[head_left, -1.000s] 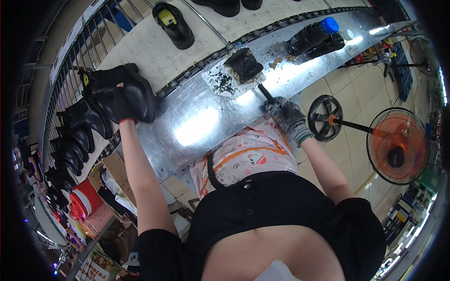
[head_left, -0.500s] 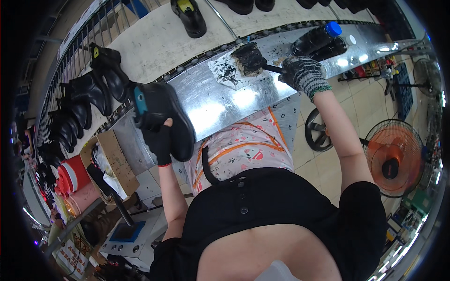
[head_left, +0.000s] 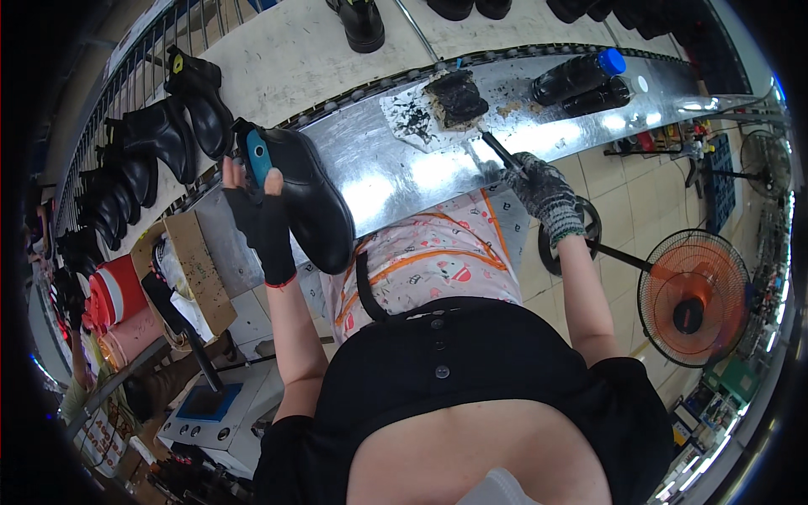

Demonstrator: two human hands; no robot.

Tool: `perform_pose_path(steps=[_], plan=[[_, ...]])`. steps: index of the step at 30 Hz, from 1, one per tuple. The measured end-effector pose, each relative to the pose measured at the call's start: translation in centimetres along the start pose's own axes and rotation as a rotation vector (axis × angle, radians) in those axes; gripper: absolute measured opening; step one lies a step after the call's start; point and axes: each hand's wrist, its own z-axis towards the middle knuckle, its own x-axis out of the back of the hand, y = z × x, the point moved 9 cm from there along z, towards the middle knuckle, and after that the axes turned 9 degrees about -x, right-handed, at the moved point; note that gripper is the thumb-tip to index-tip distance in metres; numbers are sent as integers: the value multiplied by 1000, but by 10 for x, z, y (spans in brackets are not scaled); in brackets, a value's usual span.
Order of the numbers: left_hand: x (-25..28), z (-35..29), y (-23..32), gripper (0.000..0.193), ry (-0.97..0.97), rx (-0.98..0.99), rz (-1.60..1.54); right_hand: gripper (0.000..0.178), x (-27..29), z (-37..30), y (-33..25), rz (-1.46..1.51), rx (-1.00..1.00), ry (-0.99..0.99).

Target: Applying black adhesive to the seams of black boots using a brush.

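Note:
A black ankle boot point(head_left: 313, 198) with a teal elastic side panel lies at the bench's near left edge, its toe toward me. Beside its shaft is my left hand point(head_left: 259, 227) in a black fingerless glove, fingers stretched and apart, the thumb against the boot. My right hand point(head_left: 543, 194), in a grey and black knit glove, grips a dark-handled brush point(head_left: 502, 151). The brush's far end meets the near edge of a black-stained pad point(head_left: 459, 97), so its tip is hard to make out. Under the pad is a smeared white sheet point(head_left: 408, 118).
Two bottles of dark liquid, one blue-capped point(head_left: 581, 74), lie on the metal bench point(head_left: 387, 181). Black boots point(head_left: 156, 139) line the pale conveyor belt point(head_left: 278, 63). A cardboard box point(head_left: 198, 269) stands left, a fan point(head_left: 692, 299) right. Another person's arm point(head_left: 80, 358) shows far left.
My left hand has loosened from around the boot, and its fingers now show beside the shaft. My right hand has drawn the brush back toward me, away from the pad's middle.

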Motion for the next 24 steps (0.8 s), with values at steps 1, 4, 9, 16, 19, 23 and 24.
perform_pose_path(steps=[1, 4, 9, 16, 19, 23, 24], plan=[[-2, 5, 12, 62, -1, -3, -2, 36, 2, -2, -7, 10, 24, 12], [-1, 13, 70, 54, 102, -244, 166, 41, -2, -3, -15, -24, 0, -36], [-9, 5, 100, 41, 54, -420, 168, 50, -13, 3, -24, -7, 58, 4], [35, 26, 16, 32, 209, -190, 17, 45, -28, 0, -27, 202, 78, -78], [18, 58, -48, 38, 34, 22, -218, 41, -54, -6, -23, 598, -38, -254], [-39, 66, -89, 57, -279, 386, -453, 44, -44, -21, -47, 1000, -90, -305], [-64, 57, -86, 64, -474, 497, -700, 45, -41, -22, -47, 1156, -97, -270]])
